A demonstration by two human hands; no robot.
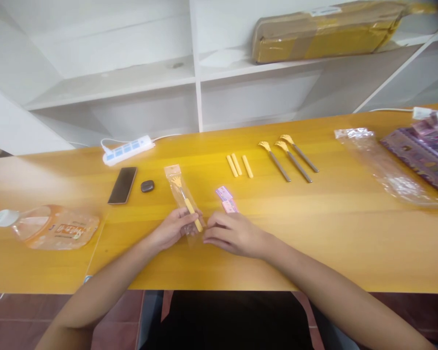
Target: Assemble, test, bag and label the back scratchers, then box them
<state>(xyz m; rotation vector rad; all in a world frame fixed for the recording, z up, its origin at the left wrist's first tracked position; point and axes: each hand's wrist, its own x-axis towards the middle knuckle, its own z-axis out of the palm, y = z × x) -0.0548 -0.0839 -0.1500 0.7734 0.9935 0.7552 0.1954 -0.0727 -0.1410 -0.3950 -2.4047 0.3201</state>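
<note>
A clear plastic bag (173, 169) with a back scratcher (190, 206) inside lies across my left hand (173, 227). The scratcher has a small yellow hand-shaped head and a yellow grip, and my left thumb presses on the grip. My right hand (237, 234) is beside the bag's lower end with its fingers pinched together; whether they hold the film is hidden. Just beyond it lie small pink and purple cards (225, 193). Farther back are three loose yellow grip tubes (247, 166) and three back scratchers (294, 163) with bare grey handles.
On the left are an orange-labelled bottle (58, 227) on its side, a phone (122, 185), a small black case (147, 186) and a power strip (128, 150). Rightward lie clear plastic bags (383, 167) and a purple patterned package (419, 155). White shelves with a taped parcel (324, 34) stand behind.
</note>
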